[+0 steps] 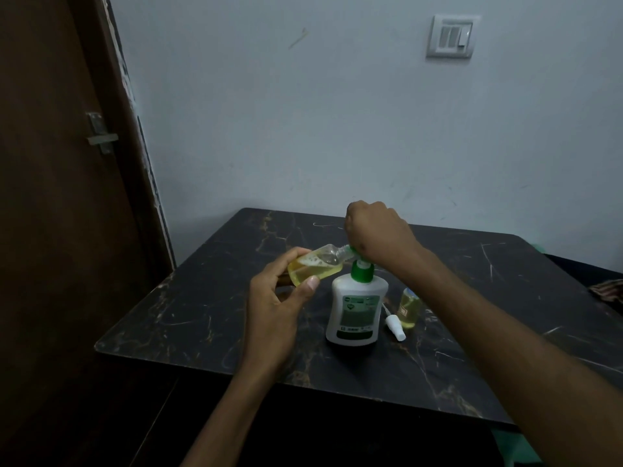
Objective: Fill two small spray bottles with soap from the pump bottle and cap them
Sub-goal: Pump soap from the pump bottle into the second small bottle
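Spray bottle (313, 266) (tilted, part-filled with yellow soap) meets pump nozzle (354, 253).

Left hand (274, 303) tilts spray bottle (312, 266) at pump bottle (355, 310); right hand (379, 232) presses pump.

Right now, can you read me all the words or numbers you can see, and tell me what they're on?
No text here can be read.
Pump bottle: a green and white label carries print, too small and blurred to read.
Standing small bottle: a pale label patch, unreadable.
Small bottle in the left hand: no writing visible.
Wall switch: no visible marks.
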